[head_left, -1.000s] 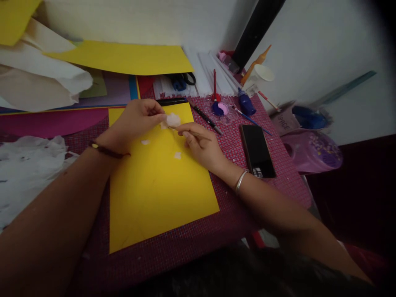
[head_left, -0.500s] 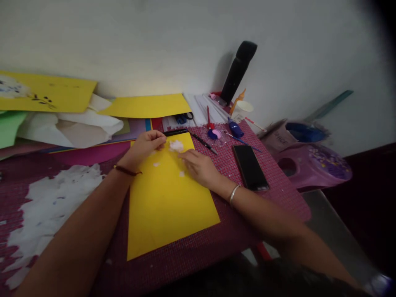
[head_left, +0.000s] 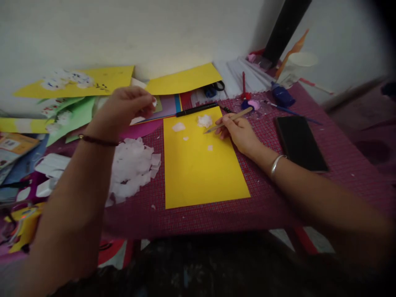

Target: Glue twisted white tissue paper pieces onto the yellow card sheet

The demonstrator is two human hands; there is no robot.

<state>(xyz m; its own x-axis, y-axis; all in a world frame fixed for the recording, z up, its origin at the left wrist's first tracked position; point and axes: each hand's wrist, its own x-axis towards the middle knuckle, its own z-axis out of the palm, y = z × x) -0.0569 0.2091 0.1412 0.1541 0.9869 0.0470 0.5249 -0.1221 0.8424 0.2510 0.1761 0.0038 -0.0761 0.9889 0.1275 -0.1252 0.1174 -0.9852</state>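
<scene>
On the patterned table cover lies a yellow sheet of paper (head_left: pixel 201 177), with a crumpled white paper cluster (head_left: pixel 204 120) near its top and several flat white paper bits on it. My right hand (head_left: pixel 239 131) is closed round a slim tan pencil (head_left: pixel 229 118), its point tilted down over the sheet just below the cluster. My left hand (head_left: pixel 133 103) is raised to the left of the sheet, fingertips pinched on a small white paper piece (head_left: pixel 154 102). Beneath that forearm, partly hidden, spreads a pile of white paper pieces (head_left: pixel 133 165).
A black marker (head_left: pixel 198 109) lies along the sheet's top edge. Right of it are a paint palette (head_left: pixel 254 105), a blue bottle (head_left: pixel 282 95) and a dark phone (head_left: pixel 300 142). Decorated yellow (head_left: pixel 116 76) and green papers (head_left: pixel 78 113) lean at the back left.
My view has swung left. My left hand has lifted away from the yellow sheet and moved left, now holding a paper piece. The pencil now shows clearly in my right hand.
</scene>
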